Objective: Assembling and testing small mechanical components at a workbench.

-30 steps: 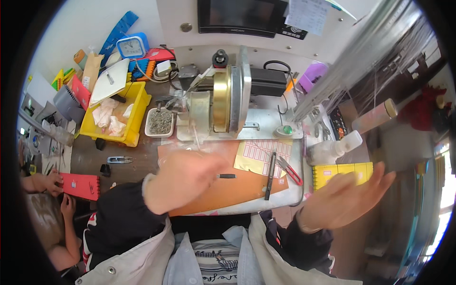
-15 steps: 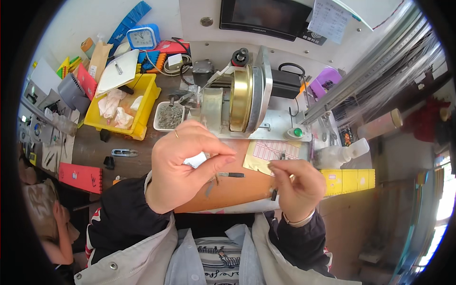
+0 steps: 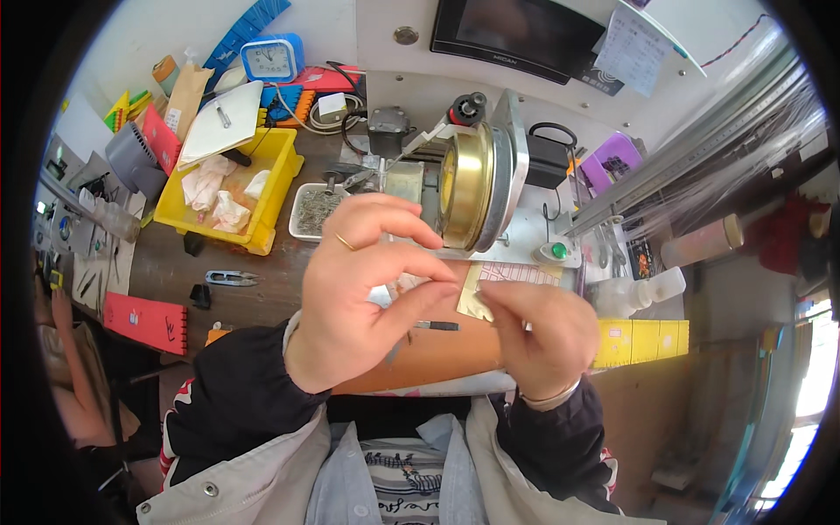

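Observation:
My left hand (image 3: 367, 293) is raised over the bench, its thumb and forefinger pinched together while the other fingers curve loosely away. Close to its right, my right hand (image 3: 547, 332) pinches too, with its fingertips pointing toward the left hand's. Whatever lies between the fingertips is too fine to make out. Just behind both hands stands a machine with a brass-coloured wheel (image 3: 464, 188). Beneath the right fingertips lies a gold sheet with a printed label grid (image 3: 516, 274). A dark-handled tool (image 3: 437, 325) rests on the orange-brown board (image 3: 429, 363) below the hands.
Left of the machine are a white tray of small metal pieces (image 3: 317, 210) and a yellow bin with crumpled cloths (image 3: 271, 229). Thread snips (image 3: 231, 278) lie near a red folder (image 3: 146, 322). Clear bottles (image 3: 634, 293) and a yellow folder (image 3: 643, 342) stand right.
My two hands have come closer together, the left moving right and the right slightly left. The view has shifted a little. Both pinches stay closed.

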The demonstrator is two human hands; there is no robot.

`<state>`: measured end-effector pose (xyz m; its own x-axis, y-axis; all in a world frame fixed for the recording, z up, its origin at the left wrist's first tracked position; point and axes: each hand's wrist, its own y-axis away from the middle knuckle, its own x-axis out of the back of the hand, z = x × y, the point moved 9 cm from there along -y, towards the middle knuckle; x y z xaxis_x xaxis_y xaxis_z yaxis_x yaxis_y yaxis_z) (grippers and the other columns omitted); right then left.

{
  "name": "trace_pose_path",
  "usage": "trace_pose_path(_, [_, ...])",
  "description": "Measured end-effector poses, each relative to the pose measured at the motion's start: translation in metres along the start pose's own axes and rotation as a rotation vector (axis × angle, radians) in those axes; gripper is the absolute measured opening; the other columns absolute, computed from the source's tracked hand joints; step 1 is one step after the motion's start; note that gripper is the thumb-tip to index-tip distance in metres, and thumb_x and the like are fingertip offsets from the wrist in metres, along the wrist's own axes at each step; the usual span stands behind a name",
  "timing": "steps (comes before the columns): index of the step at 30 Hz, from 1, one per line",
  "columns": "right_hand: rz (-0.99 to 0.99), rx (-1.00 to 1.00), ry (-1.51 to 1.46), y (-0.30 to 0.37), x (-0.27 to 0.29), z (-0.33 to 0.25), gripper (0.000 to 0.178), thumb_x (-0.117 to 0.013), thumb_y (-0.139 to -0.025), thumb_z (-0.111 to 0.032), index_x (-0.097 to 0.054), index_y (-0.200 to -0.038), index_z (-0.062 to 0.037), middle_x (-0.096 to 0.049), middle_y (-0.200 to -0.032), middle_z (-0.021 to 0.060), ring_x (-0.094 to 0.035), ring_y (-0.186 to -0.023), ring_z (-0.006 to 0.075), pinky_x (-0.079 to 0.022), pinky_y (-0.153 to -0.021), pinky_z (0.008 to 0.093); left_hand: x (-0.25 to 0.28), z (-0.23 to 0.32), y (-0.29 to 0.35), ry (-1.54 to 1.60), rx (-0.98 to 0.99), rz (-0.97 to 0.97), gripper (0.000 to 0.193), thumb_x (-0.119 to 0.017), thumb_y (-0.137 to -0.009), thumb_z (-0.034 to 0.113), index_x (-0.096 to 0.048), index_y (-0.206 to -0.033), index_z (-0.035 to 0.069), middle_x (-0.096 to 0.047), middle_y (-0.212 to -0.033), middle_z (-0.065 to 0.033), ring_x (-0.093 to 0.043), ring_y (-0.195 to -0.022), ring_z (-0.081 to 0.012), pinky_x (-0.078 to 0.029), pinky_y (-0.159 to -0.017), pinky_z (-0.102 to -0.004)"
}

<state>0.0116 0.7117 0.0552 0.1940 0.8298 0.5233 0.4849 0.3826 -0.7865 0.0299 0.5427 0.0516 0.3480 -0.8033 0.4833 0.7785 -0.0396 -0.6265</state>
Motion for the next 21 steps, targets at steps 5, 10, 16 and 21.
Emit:
trace_pose_path(5, [0.151,-0.357,0.199,0.006,0.040,0.064,0.015,-0.077,-0.078,0.002,-0.076,-0.091,-0.0065,-0.072,-0.079,0.0054,-0.065,-0.060,0.0136,-0.049,-0.059,0.0256,0.042,-0.037,0.007,0.031,0.071,0.179,0.015,-0.076,-0.078,-0.002,-0.069,-0.090,0.003,-0.064,-0.106,-0.0091,-0.057,-0.114,-0.0271,-0.043,-0.099,-0.0386])
trace_pose_path(10, [0.101,-0.500,0.147,0.002,0.044,0.111,0.011,-0.075,-0.084,-0.002,-0.075,-0.095,-0.0021,-0.071,-0.076,0.0063,-0.061,-0.059,0.0085,-0.048,-0.057,0.0237,0.062,-0.067,0.008,-0.122,0.120,0.219,0.022,-0.073,-0.079,-0.003,-0.068,-0.100,0.001,-0.064,-0.111,-0.0102,-0.057,-0.115,-0.0275,-0.042,-0.100,-0.0389])
trace_pose_path(16, [-0.065,-0.749,-0.371,-0.014,-0.040,0.131,0.011,-0.071,-0.088,-0.004,-0.075,-0.096,0.0023,-0.070,-0.073,0.0040,-0.060,-0.058,0.0071,-0.046,-0.054,0.0221,0.033,-0.043,-0.021,-0.299,-0.022,0.182,0.034,-0.083,-0.070,0.010,-0.070,-0.101,0.008,-0.066,-0.109,-0.0079,-0.058,-0.112,-0.0320,-0.045,-0.095,-0.0430])
trace_pose_path(21, [-0.166,-0.785,-0.739,-0.016,-0.087,0.138,0.012,-0.068,-0.086,0.002,-0.076,-0.095,0.0026,-0.071,-0.077,-0.0001,-0.059,-0.064,0.0032,-0.047,-0.056,0.0203,0.006,-0.050,-0.037,-0.388,-0.018,0.125,0.037,-0.085,-0.064,0.015,-0.072,-0.098,0.012,-0.064,-0.117,-0.0040,-0.054,-0.120,-0.0297,-0.038,-0.100,-0.0466])
